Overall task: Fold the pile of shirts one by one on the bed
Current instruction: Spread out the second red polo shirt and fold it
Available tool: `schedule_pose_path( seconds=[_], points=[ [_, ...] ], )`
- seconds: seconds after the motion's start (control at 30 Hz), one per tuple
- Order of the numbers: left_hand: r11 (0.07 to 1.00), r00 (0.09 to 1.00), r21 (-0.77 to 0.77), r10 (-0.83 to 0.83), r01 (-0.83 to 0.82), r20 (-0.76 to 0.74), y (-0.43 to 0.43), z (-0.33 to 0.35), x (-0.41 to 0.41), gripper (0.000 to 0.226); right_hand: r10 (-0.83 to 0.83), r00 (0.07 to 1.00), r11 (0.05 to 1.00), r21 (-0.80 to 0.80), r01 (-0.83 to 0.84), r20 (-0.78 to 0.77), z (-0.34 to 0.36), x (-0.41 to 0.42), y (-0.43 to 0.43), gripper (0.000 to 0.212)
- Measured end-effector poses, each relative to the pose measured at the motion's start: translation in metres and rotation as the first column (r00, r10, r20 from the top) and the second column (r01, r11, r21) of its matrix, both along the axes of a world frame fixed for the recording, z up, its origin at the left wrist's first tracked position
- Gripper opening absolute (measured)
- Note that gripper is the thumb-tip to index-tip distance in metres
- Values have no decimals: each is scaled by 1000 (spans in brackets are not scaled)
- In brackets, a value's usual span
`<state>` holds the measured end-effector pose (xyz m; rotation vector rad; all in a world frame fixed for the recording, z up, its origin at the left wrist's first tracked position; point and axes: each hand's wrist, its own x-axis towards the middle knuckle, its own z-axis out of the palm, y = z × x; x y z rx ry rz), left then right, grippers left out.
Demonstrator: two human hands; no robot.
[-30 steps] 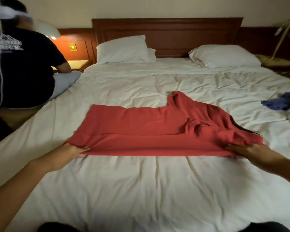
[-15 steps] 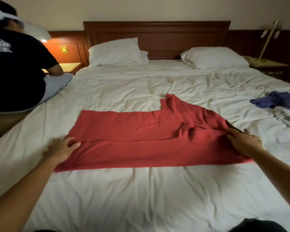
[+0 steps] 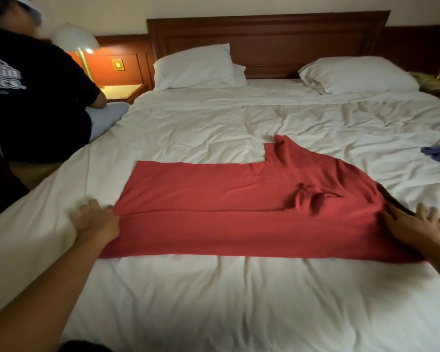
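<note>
One red shirt (image 3: 226, 212) lies sideways across the middle of the white bed (image 3: 214, 301). It is folded along its length, and one sleeve (image 3: 285, 153) points toward the headboard (image 3: 264, 39). The left hand (image 3: 94, 222) touches the left end of the shirt; it is blurred, so I cannot tell if it pinches the cloth. The right hand (image 3: 417, 227) rests on the right end with fingers spread. Near the bed's right edge lies a blue cloth (image 3: 438, 153).

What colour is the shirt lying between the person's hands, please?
The shirt is plain red, with no visible pattern; the head view shows it best.
</note>
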<state>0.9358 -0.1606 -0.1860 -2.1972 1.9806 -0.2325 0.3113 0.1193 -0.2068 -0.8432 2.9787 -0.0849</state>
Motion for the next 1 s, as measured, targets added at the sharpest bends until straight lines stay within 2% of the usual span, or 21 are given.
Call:
schedule_pose_path(
  seconds=[0.07,0.1,0.17,0.23,0.3,0.33,0.37,0.43,0.47,0.5,0.53,0.63,0.73,0.8,0.9,1.0],
  points=[
    [994,996,-77,-79,77,-32,-10,3,-12,56,104,991,976,-182,-119,-89,4,13,-13,53],
    [980,977,-113,-177,164,-117,-15,2,-22,59,213,971,937,-260,-234,-108,6,23,-21,51],
    [928,860,-99,-369,358,-353,-21,-3,-55,63,455,890,844,-301,-445,-39,8,47,-40,50],
    [866,787,19,-446,500,-426,-25,-15,-94,73,578,815,811,-143,-567,45,2,63,-61,51],
    [853,799,103,-427,511,-424,-36,-31,-122,89,555,818,824,37,-565,149,-1,61,-83,53],
    [869,812,109,-397,482,-428,-45,-37,-131,93,530,828,834,66,-548,183,1,55,-94,53],
    [885,824,109,-369,453,-431,-57,-42,-138,94,522,832,843,38,-537,190,4,47,-106,57],
    [898,834,96,-354,430,-423,-81,-47,-148,93,574,814,805,-244,-540,92,13,35,-131,67],
    [899,834,87,-357,429,-422,-94,-51,-155,92,620,785,738,-352,-575,17,15,28,-149,61],
    [900,831,72,-364,430,-420,-108,-54,-160,91,661,749,681,-393,-619,-34,16,23,-171,47],
    [898,828,49,-380,436,-413,-119,-57,-165,90,699,713,651,-371,-663,-48,16,18,-195,38],
    [863,775,-82,-486,498,-404,-147,-66,-170,88,806,591,587,-105,-803,-12,19,11,-269,66],
    [762,648,-321,-647,563,-401,-169,-68,-169,81,920,388,392,121,-912,-57,23,20,-333,86],
    [682,569,-431,-731,591,-377,-179,-69,-168,75,954,293,298,242,-923,-57,20,27,-358,89],
    [578,497,-520,-813,628,-303,-185,-64,-168,65,968,233,249,372,-894,-89,25,31,-368,67],
    [473,491,-568,-861,673,-135,-178,-51,-161,54,962,252,270,488,-830,-103,49,21,-352,50]
  ],
)
